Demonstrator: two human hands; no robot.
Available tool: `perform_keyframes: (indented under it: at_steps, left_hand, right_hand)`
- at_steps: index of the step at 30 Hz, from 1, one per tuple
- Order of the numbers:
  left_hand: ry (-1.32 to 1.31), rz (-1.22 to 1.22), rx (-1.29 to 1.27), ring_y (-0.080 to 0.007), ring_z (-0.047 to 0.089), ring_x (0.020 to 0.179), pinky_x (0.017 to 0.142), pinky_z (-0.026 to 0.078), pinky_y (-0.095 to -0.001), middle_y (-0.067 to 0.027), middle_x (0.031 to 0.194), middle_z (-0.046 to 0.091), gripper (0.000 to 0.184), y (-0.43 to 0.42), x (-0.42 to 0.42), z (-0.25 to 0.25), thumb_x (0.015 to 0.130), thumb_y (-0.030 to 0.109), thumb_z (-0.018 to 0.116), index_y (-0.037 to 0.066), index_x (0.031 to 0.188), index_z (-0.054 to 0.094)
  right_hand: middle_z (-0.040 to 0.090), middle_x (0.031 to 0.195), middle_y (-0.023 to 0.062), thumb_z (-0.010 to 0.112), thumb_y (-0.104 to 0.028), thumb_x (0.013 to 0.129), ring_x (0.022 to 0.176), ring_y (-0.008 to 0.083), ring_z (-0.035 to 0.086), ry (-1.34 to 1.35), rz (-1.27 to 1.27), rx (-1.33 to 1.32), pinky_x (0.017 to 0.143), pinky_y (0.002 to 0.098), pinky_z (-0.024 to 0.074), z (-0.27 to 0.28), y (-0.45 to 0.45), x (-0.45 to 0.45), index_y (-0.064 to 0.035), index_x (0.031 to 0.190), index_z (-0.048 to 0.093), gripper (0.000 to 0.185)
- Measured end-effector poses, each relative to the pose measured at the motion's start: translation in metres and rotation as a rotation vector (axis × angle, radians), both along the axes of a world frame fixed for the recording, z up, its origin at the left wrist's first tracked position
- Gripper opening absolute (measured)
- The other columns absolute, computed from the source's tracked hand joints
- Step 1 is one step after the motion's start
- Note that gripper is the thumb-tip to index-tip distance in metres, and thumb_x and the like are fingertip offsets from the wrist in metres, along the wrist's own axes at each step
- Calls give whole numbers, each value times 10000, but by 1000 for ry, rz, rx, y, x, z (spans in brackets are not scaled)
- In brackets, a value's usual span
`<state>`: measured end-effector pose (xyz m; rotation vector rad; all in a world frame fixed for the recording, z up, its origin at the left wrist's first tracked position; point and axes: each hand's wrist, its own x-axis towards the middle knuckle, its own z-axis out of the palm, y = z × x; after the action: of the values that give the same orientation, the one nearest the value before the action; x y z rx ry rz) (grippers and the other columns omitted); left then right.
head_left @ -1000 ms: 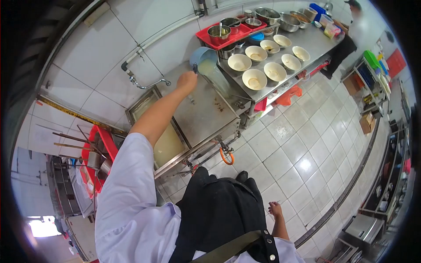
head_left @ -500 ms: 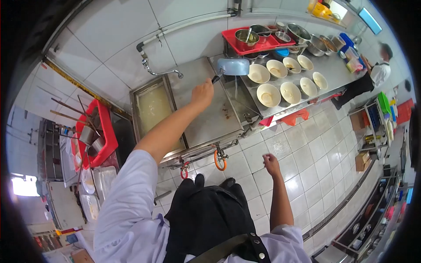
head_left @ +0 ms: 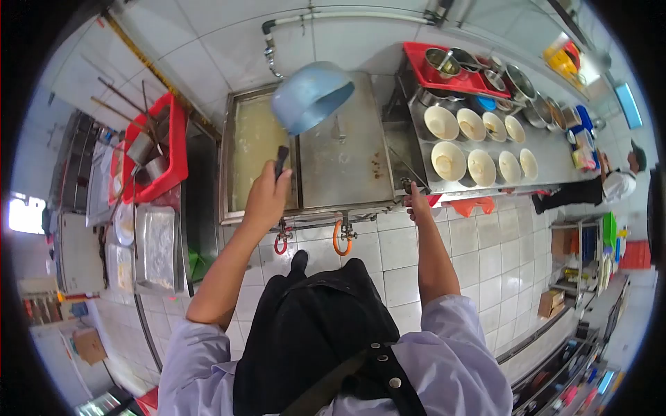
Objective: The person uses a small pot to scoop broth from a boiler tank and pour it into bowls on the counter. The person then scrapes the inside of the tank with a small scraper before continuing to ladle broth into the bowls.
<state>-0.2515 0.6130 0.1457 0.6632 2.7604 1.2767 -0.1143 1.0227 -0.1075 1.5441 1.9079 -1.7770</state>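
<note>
My left hand (head_left: 267, 197) is closed around the black handle of a blue-grey saucepan (head_left: 305, 104). The pan is tilted, its opening toward the right, above a steel cooking tank and partly over the lid next to it. Cloudy pale liquid (head_left: 253, 149) fills the tank's left compartment. A flat steel lid (head_left: 340, 156) covers the right one. My right hand (head_left: 418, 206) is at the tank's front right corner, close to a small valve (head_left: 406, 184). Its index finger points up and the others are loosely bent, with nothing visible in it; whether it touches the valve is unclear.
Two rows of pale bowls (head_left: 481, 168) stand on the steel counter at right, below a red tray (head_left: 416, 59) of metal pots. Another person (head_left: 617, 184) stands at the far end. A red bin (head_left: 178, 149) with pots and sticks stands at left. Orange-ringed hoses (head_left: 341, 239) hang in front.
My left hand has carried the saucepan left, from beside the bowls to above the tank, and tilted it. The right hand has risen to the tank's front right corner. My view has shifted left.
</note>
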Motion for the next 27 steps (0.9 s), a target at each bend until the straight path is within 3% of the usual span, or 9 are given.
perform_keyframes:
  at_steps: [3,6,7,8,11,14,17,23,27]
  left_hand:
    - [-28,173,33,-420,638,838,771,492,-454,-240,912,658,318,-47,29,-15,1042,290,555,-26,1081,540]
    - [-74,330,143,-342,632,864,802,483,-423,-218,935,651,310,-101,52,-53,1048,286,550,-18,1102,556]
    - [-159,398,208,-308,629,892,823,478,-420,-210,943,645,298,-118,58,-61,1050,277,548,-14,1111,559]
    - [-177,435,216,-188,599,763,690,480,-358,-103,825,604,251,-134,64,-70,1066,264,525,17,1106,548]
    - [-458,530,576,-81,495,615,538,404,-260,10,733,506,202,-160,82,-66,1078,268,503,69,1050,529]
    - [-497,599,681,-22,369,512,419,267,-203,76,683,407,262,-183,89,-82,1071,365,529,155,931,459]
    - [-530,600,687,-26,384,510,419,279,-214,74,668,415,262,-203,90,-95,1068,370,527,153,938,460]
    - [-635,518,604,-49,403,512,436,310,-251,64,678,433,206,-227,77,-113,1068,286,509,133,938,465]
    - [-689,453,676,-50,411,543,473,327,-248,61,687,443,184,-239,74,-115,1067,254,509,117,947,482]
  right_hand:
    - [552,601,37,574,-603,950,459,162,500,82,5,-43,371,302,278,-11,5,-15,-75,689,594,590]
    - [609,573,101,572,-443,959,472,212,581,35,176,360,498,390,463,20,-5,-20,-18,734,667,490]
    - [609,573,101,572,-443,959,472,212,581,32,190,362,498,390,463,16,-3,-18,-18,734,667,490]
    - [644,601,119,554,-432,968,497,222,620,71,225,496,555,394,496,14,1,-11,-6,779,691,485]
    - [716,702,149,521,-343,1019,565,224,704,47,274,657,565,377,550,84,-34,5,60,952,707,449]
    - [731,851,131,525,-332,1044,672,177,726,262,146,465,510,287,543,101,-51,20,61,1073,670,420]
    - [727,988,94,505,-321,1071,798,142,715,302,41,203,607,253,545,134,-83,22,12,1179,632,372]
    - [624,915,19,524,-252,1068,809,104,609,423,207,-54,696,255,502,183,-197,-52,-63,1189,573,230]
    - [593,870,8,523,-233,1058,758,111,563,379,437,-653,653,254,466,177,-277,-161,-64,1162,562,202]
